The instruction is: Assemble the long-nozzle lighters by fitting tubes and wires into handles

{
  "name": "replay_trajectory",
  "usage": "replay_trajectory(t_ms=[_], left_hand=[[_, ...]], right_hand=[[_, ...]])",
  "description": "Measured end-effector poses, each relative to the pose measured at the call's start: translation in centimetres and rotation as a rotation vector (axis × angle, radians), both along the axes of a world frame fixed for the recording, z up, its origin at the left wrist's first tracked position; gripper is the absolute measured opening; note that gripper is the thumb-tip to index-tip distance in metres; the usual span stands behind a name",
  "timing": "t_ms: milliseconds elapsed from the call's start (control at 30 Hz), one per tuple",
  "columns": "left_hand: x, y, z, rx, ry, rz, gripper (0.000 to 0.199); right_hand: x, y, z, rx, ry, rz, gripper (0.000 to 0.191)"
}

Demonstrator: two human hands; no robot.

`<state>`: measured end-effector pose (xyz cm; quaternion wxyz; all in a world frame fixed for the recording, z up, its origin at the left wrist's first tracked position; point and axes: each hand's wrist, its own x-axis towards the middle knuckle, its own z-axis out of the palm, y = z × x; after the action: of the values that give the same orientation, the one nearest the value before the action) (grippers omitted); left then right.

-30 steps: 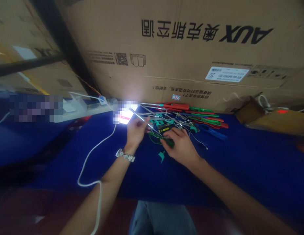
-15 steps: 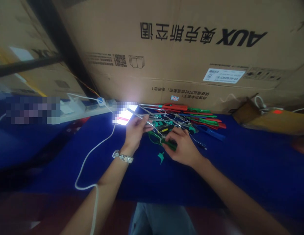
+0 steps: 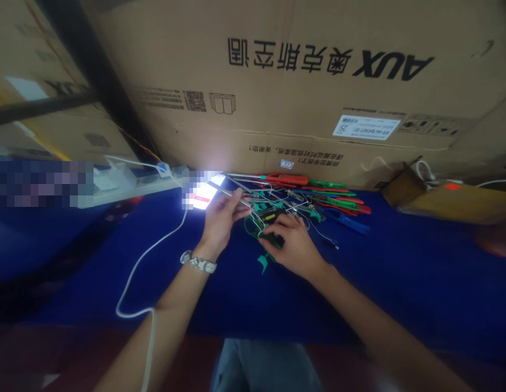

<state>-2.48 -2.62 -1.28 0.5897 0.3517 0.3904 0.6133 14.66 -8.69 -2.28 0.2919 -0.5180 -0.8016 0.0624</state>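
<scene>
My left hand (image 3: 220, 226) is closed on a thin metal tube (image 3: 228, 191), which slants up and left over a glowing phone. A thin white wire (image 3: 257, 216) runs from the tube's lower end toward my right hand. My right hand (image 3: 296, 245) is closed at a green lighter casing (image 3: 250, 227), fingertips bent together beside the wire; part of the casing is hidden beneath it. Below the casing lies a teal trigger piece (image 3: 263, 263) on the blue cloth. Just beyond both hands is a pile of metal tubes, wires and teal pieces (image 3: 259, 206).
Red lighter casings (image 3: 285, 178), green ones (image 3: 345, 204) and a blue one (image 3: 351, 222) lie behind the pile. The lit phone (image 3: 201, 198) and a power strip (image 3: 126, 190) are at left. A large cardboard box (image 3: 277, 120) stands behind; a white cable (image 3: 144, 253) crosses my left forearm.
The whole view has shifted slightly. My right hand has come a little lower and closer to the teal trigger piece. Both hands keep nearly the same pose.
</scene>
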Motion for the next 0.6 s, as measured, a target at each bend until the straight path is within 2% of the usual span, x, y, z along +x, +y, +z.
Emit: replay_trajectory(t_ms=[267,600], left_hand=[[-0.14,0.17,-0.42,-0.007,0.022,-0.001,0.033],[-0.02,0.1,-0.17,-0.02,-0.017,0.014,0.037]], right_hand=[[0.0,0.16,-0.54,0.014,-0.01,-0.001,0.001],[-0.03,0.24,-1.03,0.045,0.018,0.027,0.007]])
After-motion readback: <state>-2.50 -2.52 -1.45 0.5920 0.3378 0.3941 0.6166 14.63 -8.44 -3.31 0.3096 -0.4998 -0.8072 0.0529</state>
